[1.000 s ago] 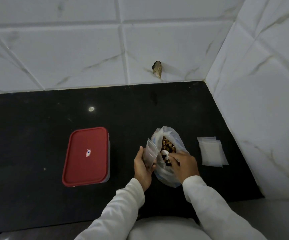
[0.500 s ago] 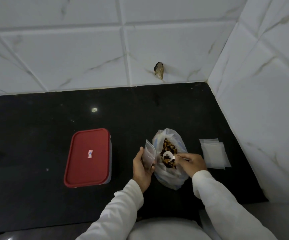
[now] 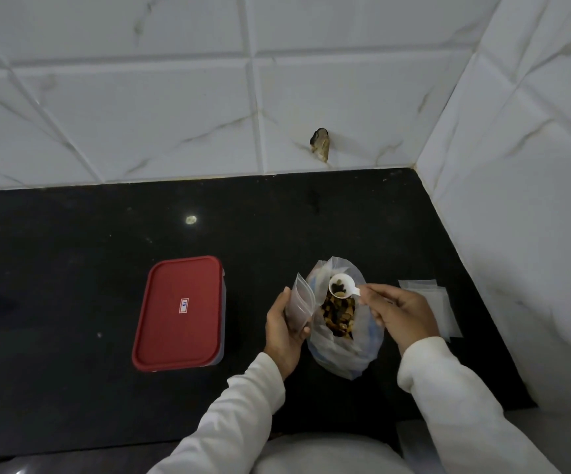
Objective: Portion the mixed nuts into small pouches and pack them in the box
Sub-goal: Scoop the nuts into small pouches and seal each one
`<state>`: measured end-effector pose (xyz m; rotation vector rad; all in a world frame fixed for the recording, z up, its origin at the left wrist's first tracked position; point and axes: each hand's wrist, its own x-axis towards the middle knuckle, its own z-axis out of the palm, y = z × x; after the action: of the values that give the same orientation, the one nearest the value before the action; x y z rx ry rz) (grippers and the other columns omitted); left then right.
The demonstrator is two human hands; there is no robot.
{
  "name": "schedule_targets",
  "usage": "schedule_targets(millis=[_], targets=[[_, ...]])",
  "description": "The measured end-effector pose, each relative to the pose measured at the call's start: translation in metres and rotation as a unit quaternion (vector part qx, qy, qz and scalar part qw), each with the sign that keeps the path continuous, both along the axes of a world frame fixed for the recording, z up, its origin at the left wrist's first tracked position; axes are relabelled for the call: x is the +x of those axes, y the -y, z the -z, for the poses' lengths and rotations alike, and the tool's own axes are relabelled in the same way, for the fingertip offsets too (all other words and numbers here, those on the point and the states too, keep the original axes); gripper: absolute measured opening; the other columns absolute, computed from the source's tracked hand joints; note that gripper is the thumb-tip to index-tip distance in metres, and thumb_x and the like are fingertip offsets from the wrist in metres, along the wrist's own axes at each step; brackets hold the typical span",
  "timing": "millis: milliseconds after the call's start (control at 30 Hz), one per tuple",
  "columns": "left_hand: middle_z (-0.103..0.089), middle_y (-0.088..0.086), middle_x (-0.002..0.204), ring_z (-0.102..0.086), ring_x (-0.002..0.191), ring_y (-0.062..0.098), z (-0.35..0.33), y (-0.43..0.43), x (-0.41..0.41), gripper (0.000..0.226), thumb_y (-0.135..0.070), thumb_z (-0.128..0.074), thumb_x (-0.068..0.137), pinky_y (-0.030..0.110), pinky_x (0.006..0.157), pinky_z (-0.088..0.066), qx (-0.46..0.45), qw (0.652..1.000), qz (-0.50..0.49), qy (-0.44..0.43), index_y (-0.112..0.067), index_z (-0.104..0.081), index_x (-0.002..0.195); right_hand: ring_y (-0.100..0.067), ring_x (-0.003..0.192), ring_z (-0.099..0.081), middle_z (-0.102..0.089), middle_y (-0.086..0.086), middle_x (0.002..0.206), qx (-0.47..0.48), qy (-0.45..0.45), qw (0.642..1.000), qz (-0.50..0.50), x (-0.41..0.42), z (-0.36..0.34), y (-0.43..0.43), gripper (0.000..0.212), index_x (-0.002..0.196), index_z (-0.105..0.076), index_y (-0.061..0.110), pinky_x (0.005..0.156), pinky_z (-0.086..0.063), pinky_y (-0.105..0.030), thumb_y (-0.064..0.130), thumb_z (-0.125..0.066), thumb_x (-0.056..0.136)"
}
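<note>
Worked at a glossy black counter [image 3: 72, 268] filling the middle band of the frame, backed across the top by a white, marble-veined tiled wall [image 3: 140, 97] and closed off at the right by a second tiled wall [image 3: 534, 165] meeting it in a corner. Saw a chipped brown hole [image 3: 320, 148] low in the back wall, above centre, and a small glint of light [image 3: 191, 219] on the counter left of centre. Gripped a clear small pouch [image 3: 299, 302] upright in the left hand [image 3: 282, 331], with fingers curled round its lower part, just left of an open plastic bag [image 3: 342, 350] of mixed nuts [image 3: 339, 313] at lower centre. Pinched the handle of a white scoop [image 3: 340, 286] in the right hand [image 3: 402, 316], with a few nuts in its bowl, above the bag's mouth. Had the red-lidded box [image 3: 178, 330] shut on the counter left of the hands, well apart from the bag. Had a flat stack of spare pouches [image 3: 448, 313] at right, partly behind the right hand. Wore white sleeves [image 3: 243, 405].
</note>
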<state>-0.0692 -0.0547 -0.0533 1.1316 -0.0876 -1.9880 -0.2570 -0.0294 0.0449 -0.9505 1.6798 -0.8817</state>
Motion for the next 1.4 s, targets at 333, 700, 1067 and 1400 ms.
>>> schedule_targets(millis=[333,700,1067,1400], targets=[[-0.067,0.008,0.133,-0.062,0.125,0.030,0.003,0.005,0.001,0.056,-0.057,-0.063,0.085,0.041,0.098,-0.055,-0.055,0.996,0.032,0.055,-0.025,-0.066,0.131,0.018,0.084,-0.056,-0.061,0.024,0.091,-0.159,-0.225,0.957,-0.087,0.043,-0.017,-0.004,0.013,0.101,-0.072,0.027,0.073,-0.041,0.003,0.024,-0.065,0.090],[-0.070,0.015,0.122,-0.069,0.091,0.020,0.000,0.007,-0.003,0.058,-0.053,-0.063,0.090,0.025,0.058,-0.053,-0.050,0.998,0.011,0.027,-0.008,-0.067,0.128,-0.017,0.063,-0.068,-0.071,-0.005,0.072,-0.321,-0.431,0.807,-0.247,0.045,0.007,-0.004,0.039,0.078,-0.076,0.007,0.059,-0.057,-0.027,0.014,-0.094,0.044],[-0.069,0.012,0.119,-0.070,0.073,0.013,-0.010,0.004,-0.004,0.048,-0.048,-0.057,0.095,0.023,0.055,-0.052,-0.050,0.998,0.030,0.001,-0.015,-0.066,0.130,-0.018,0.069,-0.066,-0.071,-0.009,0.078,-0.370,-0.395,0.826,-0.155,0.033,0.007,-0.008,0.024,0.091,-0.074,0.004,0.070,-0.055,-0.025,0.001,-0.080,0.068],[-0.065,0.014,0.133,-0.070,0.102,0.026,0.002,-0.002,0.001,0.062,-0.053,-0.068,0.081,0.026,0.068,-0.053,-0.001,1.000,0.008,0.021,-0.021,-0.063,0.134,-0.007,0.083,-0.060,-0.062,0.007,0.088,-0.059,-0.340,0.929,-0.135,0.006,0.032,-0.020,0.013,0.103,-0.071,0.020,0.074,-0.043,-0.014,0.022,-0.063,0.092]])
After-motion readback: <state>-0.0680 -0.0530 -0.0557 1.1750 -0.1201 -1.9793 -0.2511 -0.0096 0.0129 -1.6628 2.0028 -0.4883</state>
